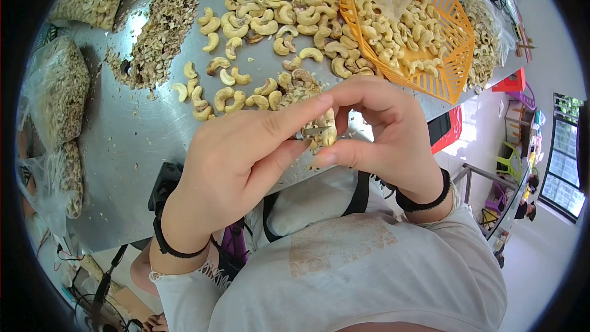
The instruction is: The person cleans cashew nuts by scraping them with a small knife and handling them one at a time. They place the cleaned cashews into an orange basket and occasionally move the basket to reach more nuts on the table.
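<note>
My left hand (239,147) is closed, its thumb and fingers pinched round a small knife. Only a short metal blade (316,130) shows past the fingertips; the handle is hidden in the hand. Between the thumb and forefinger of my right hand (387,129) is a pale cashew nut (329,128), with the blade against or very near it. Both hands are over the near edge of the metal table (141,178). Crumbs and skin flakes (301,89) lie just beyond the fingers, beside loose cashews (230,98).
An orange plastic basket (458,55) holds cashews and a clear bag. More cashews (276,12) are spread across the table. A heap of skin scraps (163,31) lies at left, near filled plastic bags (58,92). Another bag of cashews (482,37) stands right of the basket.
</note>
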Tool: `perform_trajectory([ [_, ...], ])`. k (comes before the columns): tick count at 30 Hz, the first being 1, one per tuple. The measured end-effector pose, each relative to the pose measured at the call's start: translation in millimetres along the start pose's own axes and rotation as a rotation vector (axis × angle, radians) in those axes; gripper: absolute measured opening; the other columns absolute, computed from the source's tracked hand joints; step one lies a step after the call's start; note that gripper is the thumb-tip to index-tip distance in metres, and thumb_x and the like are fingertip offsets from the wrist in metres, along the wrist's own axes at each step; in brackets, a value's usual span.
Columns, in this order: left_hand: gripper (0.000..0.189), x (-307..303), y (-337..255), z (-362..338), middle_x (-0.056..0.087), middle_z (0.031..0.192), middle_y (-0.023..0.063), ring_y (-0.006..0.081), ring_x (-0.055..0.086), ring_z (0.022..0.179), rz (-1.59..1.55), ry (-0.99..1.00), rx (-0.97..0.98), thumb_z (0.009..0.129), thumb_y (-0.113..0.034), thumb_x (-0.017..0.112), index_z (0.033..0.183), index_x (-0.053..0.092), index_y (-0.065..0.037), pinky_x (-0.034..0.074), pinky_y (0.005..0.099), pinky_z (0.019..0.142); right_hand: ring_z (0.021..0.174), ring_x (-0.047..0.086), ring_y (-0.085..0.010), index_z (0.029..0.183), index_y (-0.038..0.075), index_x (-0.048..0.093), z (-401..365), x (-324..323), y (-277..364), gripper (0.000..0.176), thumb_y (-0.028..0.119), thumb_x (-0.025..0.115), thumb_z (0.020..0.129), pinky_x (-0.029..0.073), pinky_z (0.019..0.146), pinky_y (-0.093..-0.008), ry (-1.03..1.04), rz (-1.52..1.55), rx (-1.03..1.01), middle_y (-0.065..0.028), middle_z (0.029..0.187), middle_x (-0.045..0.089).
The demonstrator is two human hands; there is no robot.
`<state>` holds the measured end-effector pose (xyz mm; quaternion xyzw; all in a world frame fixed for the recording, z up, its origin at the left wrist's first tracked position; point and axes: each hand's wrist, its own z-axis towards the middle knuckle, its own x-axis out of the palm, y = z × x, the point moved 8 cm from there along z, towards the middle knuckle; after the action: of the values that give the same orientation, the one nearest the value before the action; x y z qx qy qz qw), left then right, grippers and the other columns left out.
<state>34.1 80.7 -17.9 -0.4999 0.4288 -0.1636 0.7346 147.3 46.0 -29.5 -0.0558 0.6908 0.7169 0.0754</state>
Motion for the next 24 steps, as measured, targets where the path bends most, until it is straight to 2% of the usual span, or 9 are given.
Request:
perform_trajectory([
  [7, 0.039, 3.1, 0.3, -0.7, 0.059, 0.081, 0.0095, 0.0214, 0.057, 0.068, -0.019, -0.027, 0.050, 0.068, 0.000, 0.054, 0.106, 0.053, -0.004, 0.042, 0.0265, 0.059, 0.059, 0.049, -0.0102, 0.078, 0.003, 0.056, 0.1, 1.2, 1.7, 0.031, 0.015, 0.074, 0.057, 0.040, 0.054, -0.0218, 0.006, -0.014, -0.008, -0.0022, 0.067, 0.051],
  [10, 0.041, 1.6, -3.4, -1.2, 0.059, 0.078, 0.0094, 0.0205, 0.055, 0.062, 0.011, -0.082, 0.134, 0.066, 0.001, 0.054, 0.106, 0.053, -0.005, 0.041, 0.0269, 0.056, 0.057, 0.049, -0.0105, 0.077, 0.003, 0.056, 0.3, 1.4, 2.7, 0.030, 0.014, 0.074, 0.057, 0.040, 0.052, -0.0221, -0.018, -0.023, -0.035, -0.0025, 0.066, 0.051],
  [15, 0.043, -0.9, -16.6, -3.4, 0.058, 0.077, 0.0088, 0.0192, 0.051, 0.056, 0.351, -0.183, 0.308, 0.059, 0.001, 0.056, 0.101, 0.056, -0.005, 0.040, 0.0273, 0.052, 0.054, 0.050, -0.0106, 0.077, 0.003, 0.057, 0.0, 0.6, 2.6, 0.029, 0.014, 0.074, 0.056, 0.040, 0.050, -0.0223, -0.050, -0.070, -0.044, -0.0029, 0.065, 0.052],
  [18, 0.042, -1.4, -20.3, -5.1, 0.058, 0.078, 0.0085, 0.0191, 0.051, 0.056, 0.435, -0.207, 0.344, 0.058, 0.001, 0.056, 0.100, 0.057, -0.005, 0.040, 0.0270, 0.051, 0.054, 0.050, -0.0104, 0.077, 0.003, 0.057, -0.3, 1.4, 2.7, 0.029, 0.015, 0.074, 0.057, 0.040, 0.049, -0.0222, -0.055, -0.072, -0.042, -0.0028, 0.065, 0.052],
  [22, 0.040, -2.7, -20.2, -5.7, 0.058, 0.078, 0.0087, 0.0190, 0.051, 0.056, 0.409, -0.229, 0.335, 0.059, 0.001, 0.056, 0.098, 0.058, -0.005, 0.040, 0.0260, 0.051, 0.054, 0.049, -0.0102, 0.076, 0.003, 0.057, 0.3, 2.2, 2.7, 0.028, 0.015, 0.073, 0.057, 0.040, 0.049, -0.0221, -0.050, -0.068, -0.038, -0.0027, 0.064, 0.052],
  [24, 0.034, -2.0, -13.1, -4.9, 0.058, 0.077, 0.0092, 0.0189, 0.053, 0.059, 0.293, -0.193, 0.253, 0.064, 0.000, 0.056, 0.098, 0.058, -0.004, 0.041, 0.0244, 0.054, 0.054, 0.049, -0.0102, 0.076, 0.003, 0.057, 0.6, 1.7, 4.2, 0.028, 0.015, 0.073, 0.057, 0.040, 0.049, -0.0220, -0.049, -0.079, -0.027, -0.0027, 0.064, 0.052],
])
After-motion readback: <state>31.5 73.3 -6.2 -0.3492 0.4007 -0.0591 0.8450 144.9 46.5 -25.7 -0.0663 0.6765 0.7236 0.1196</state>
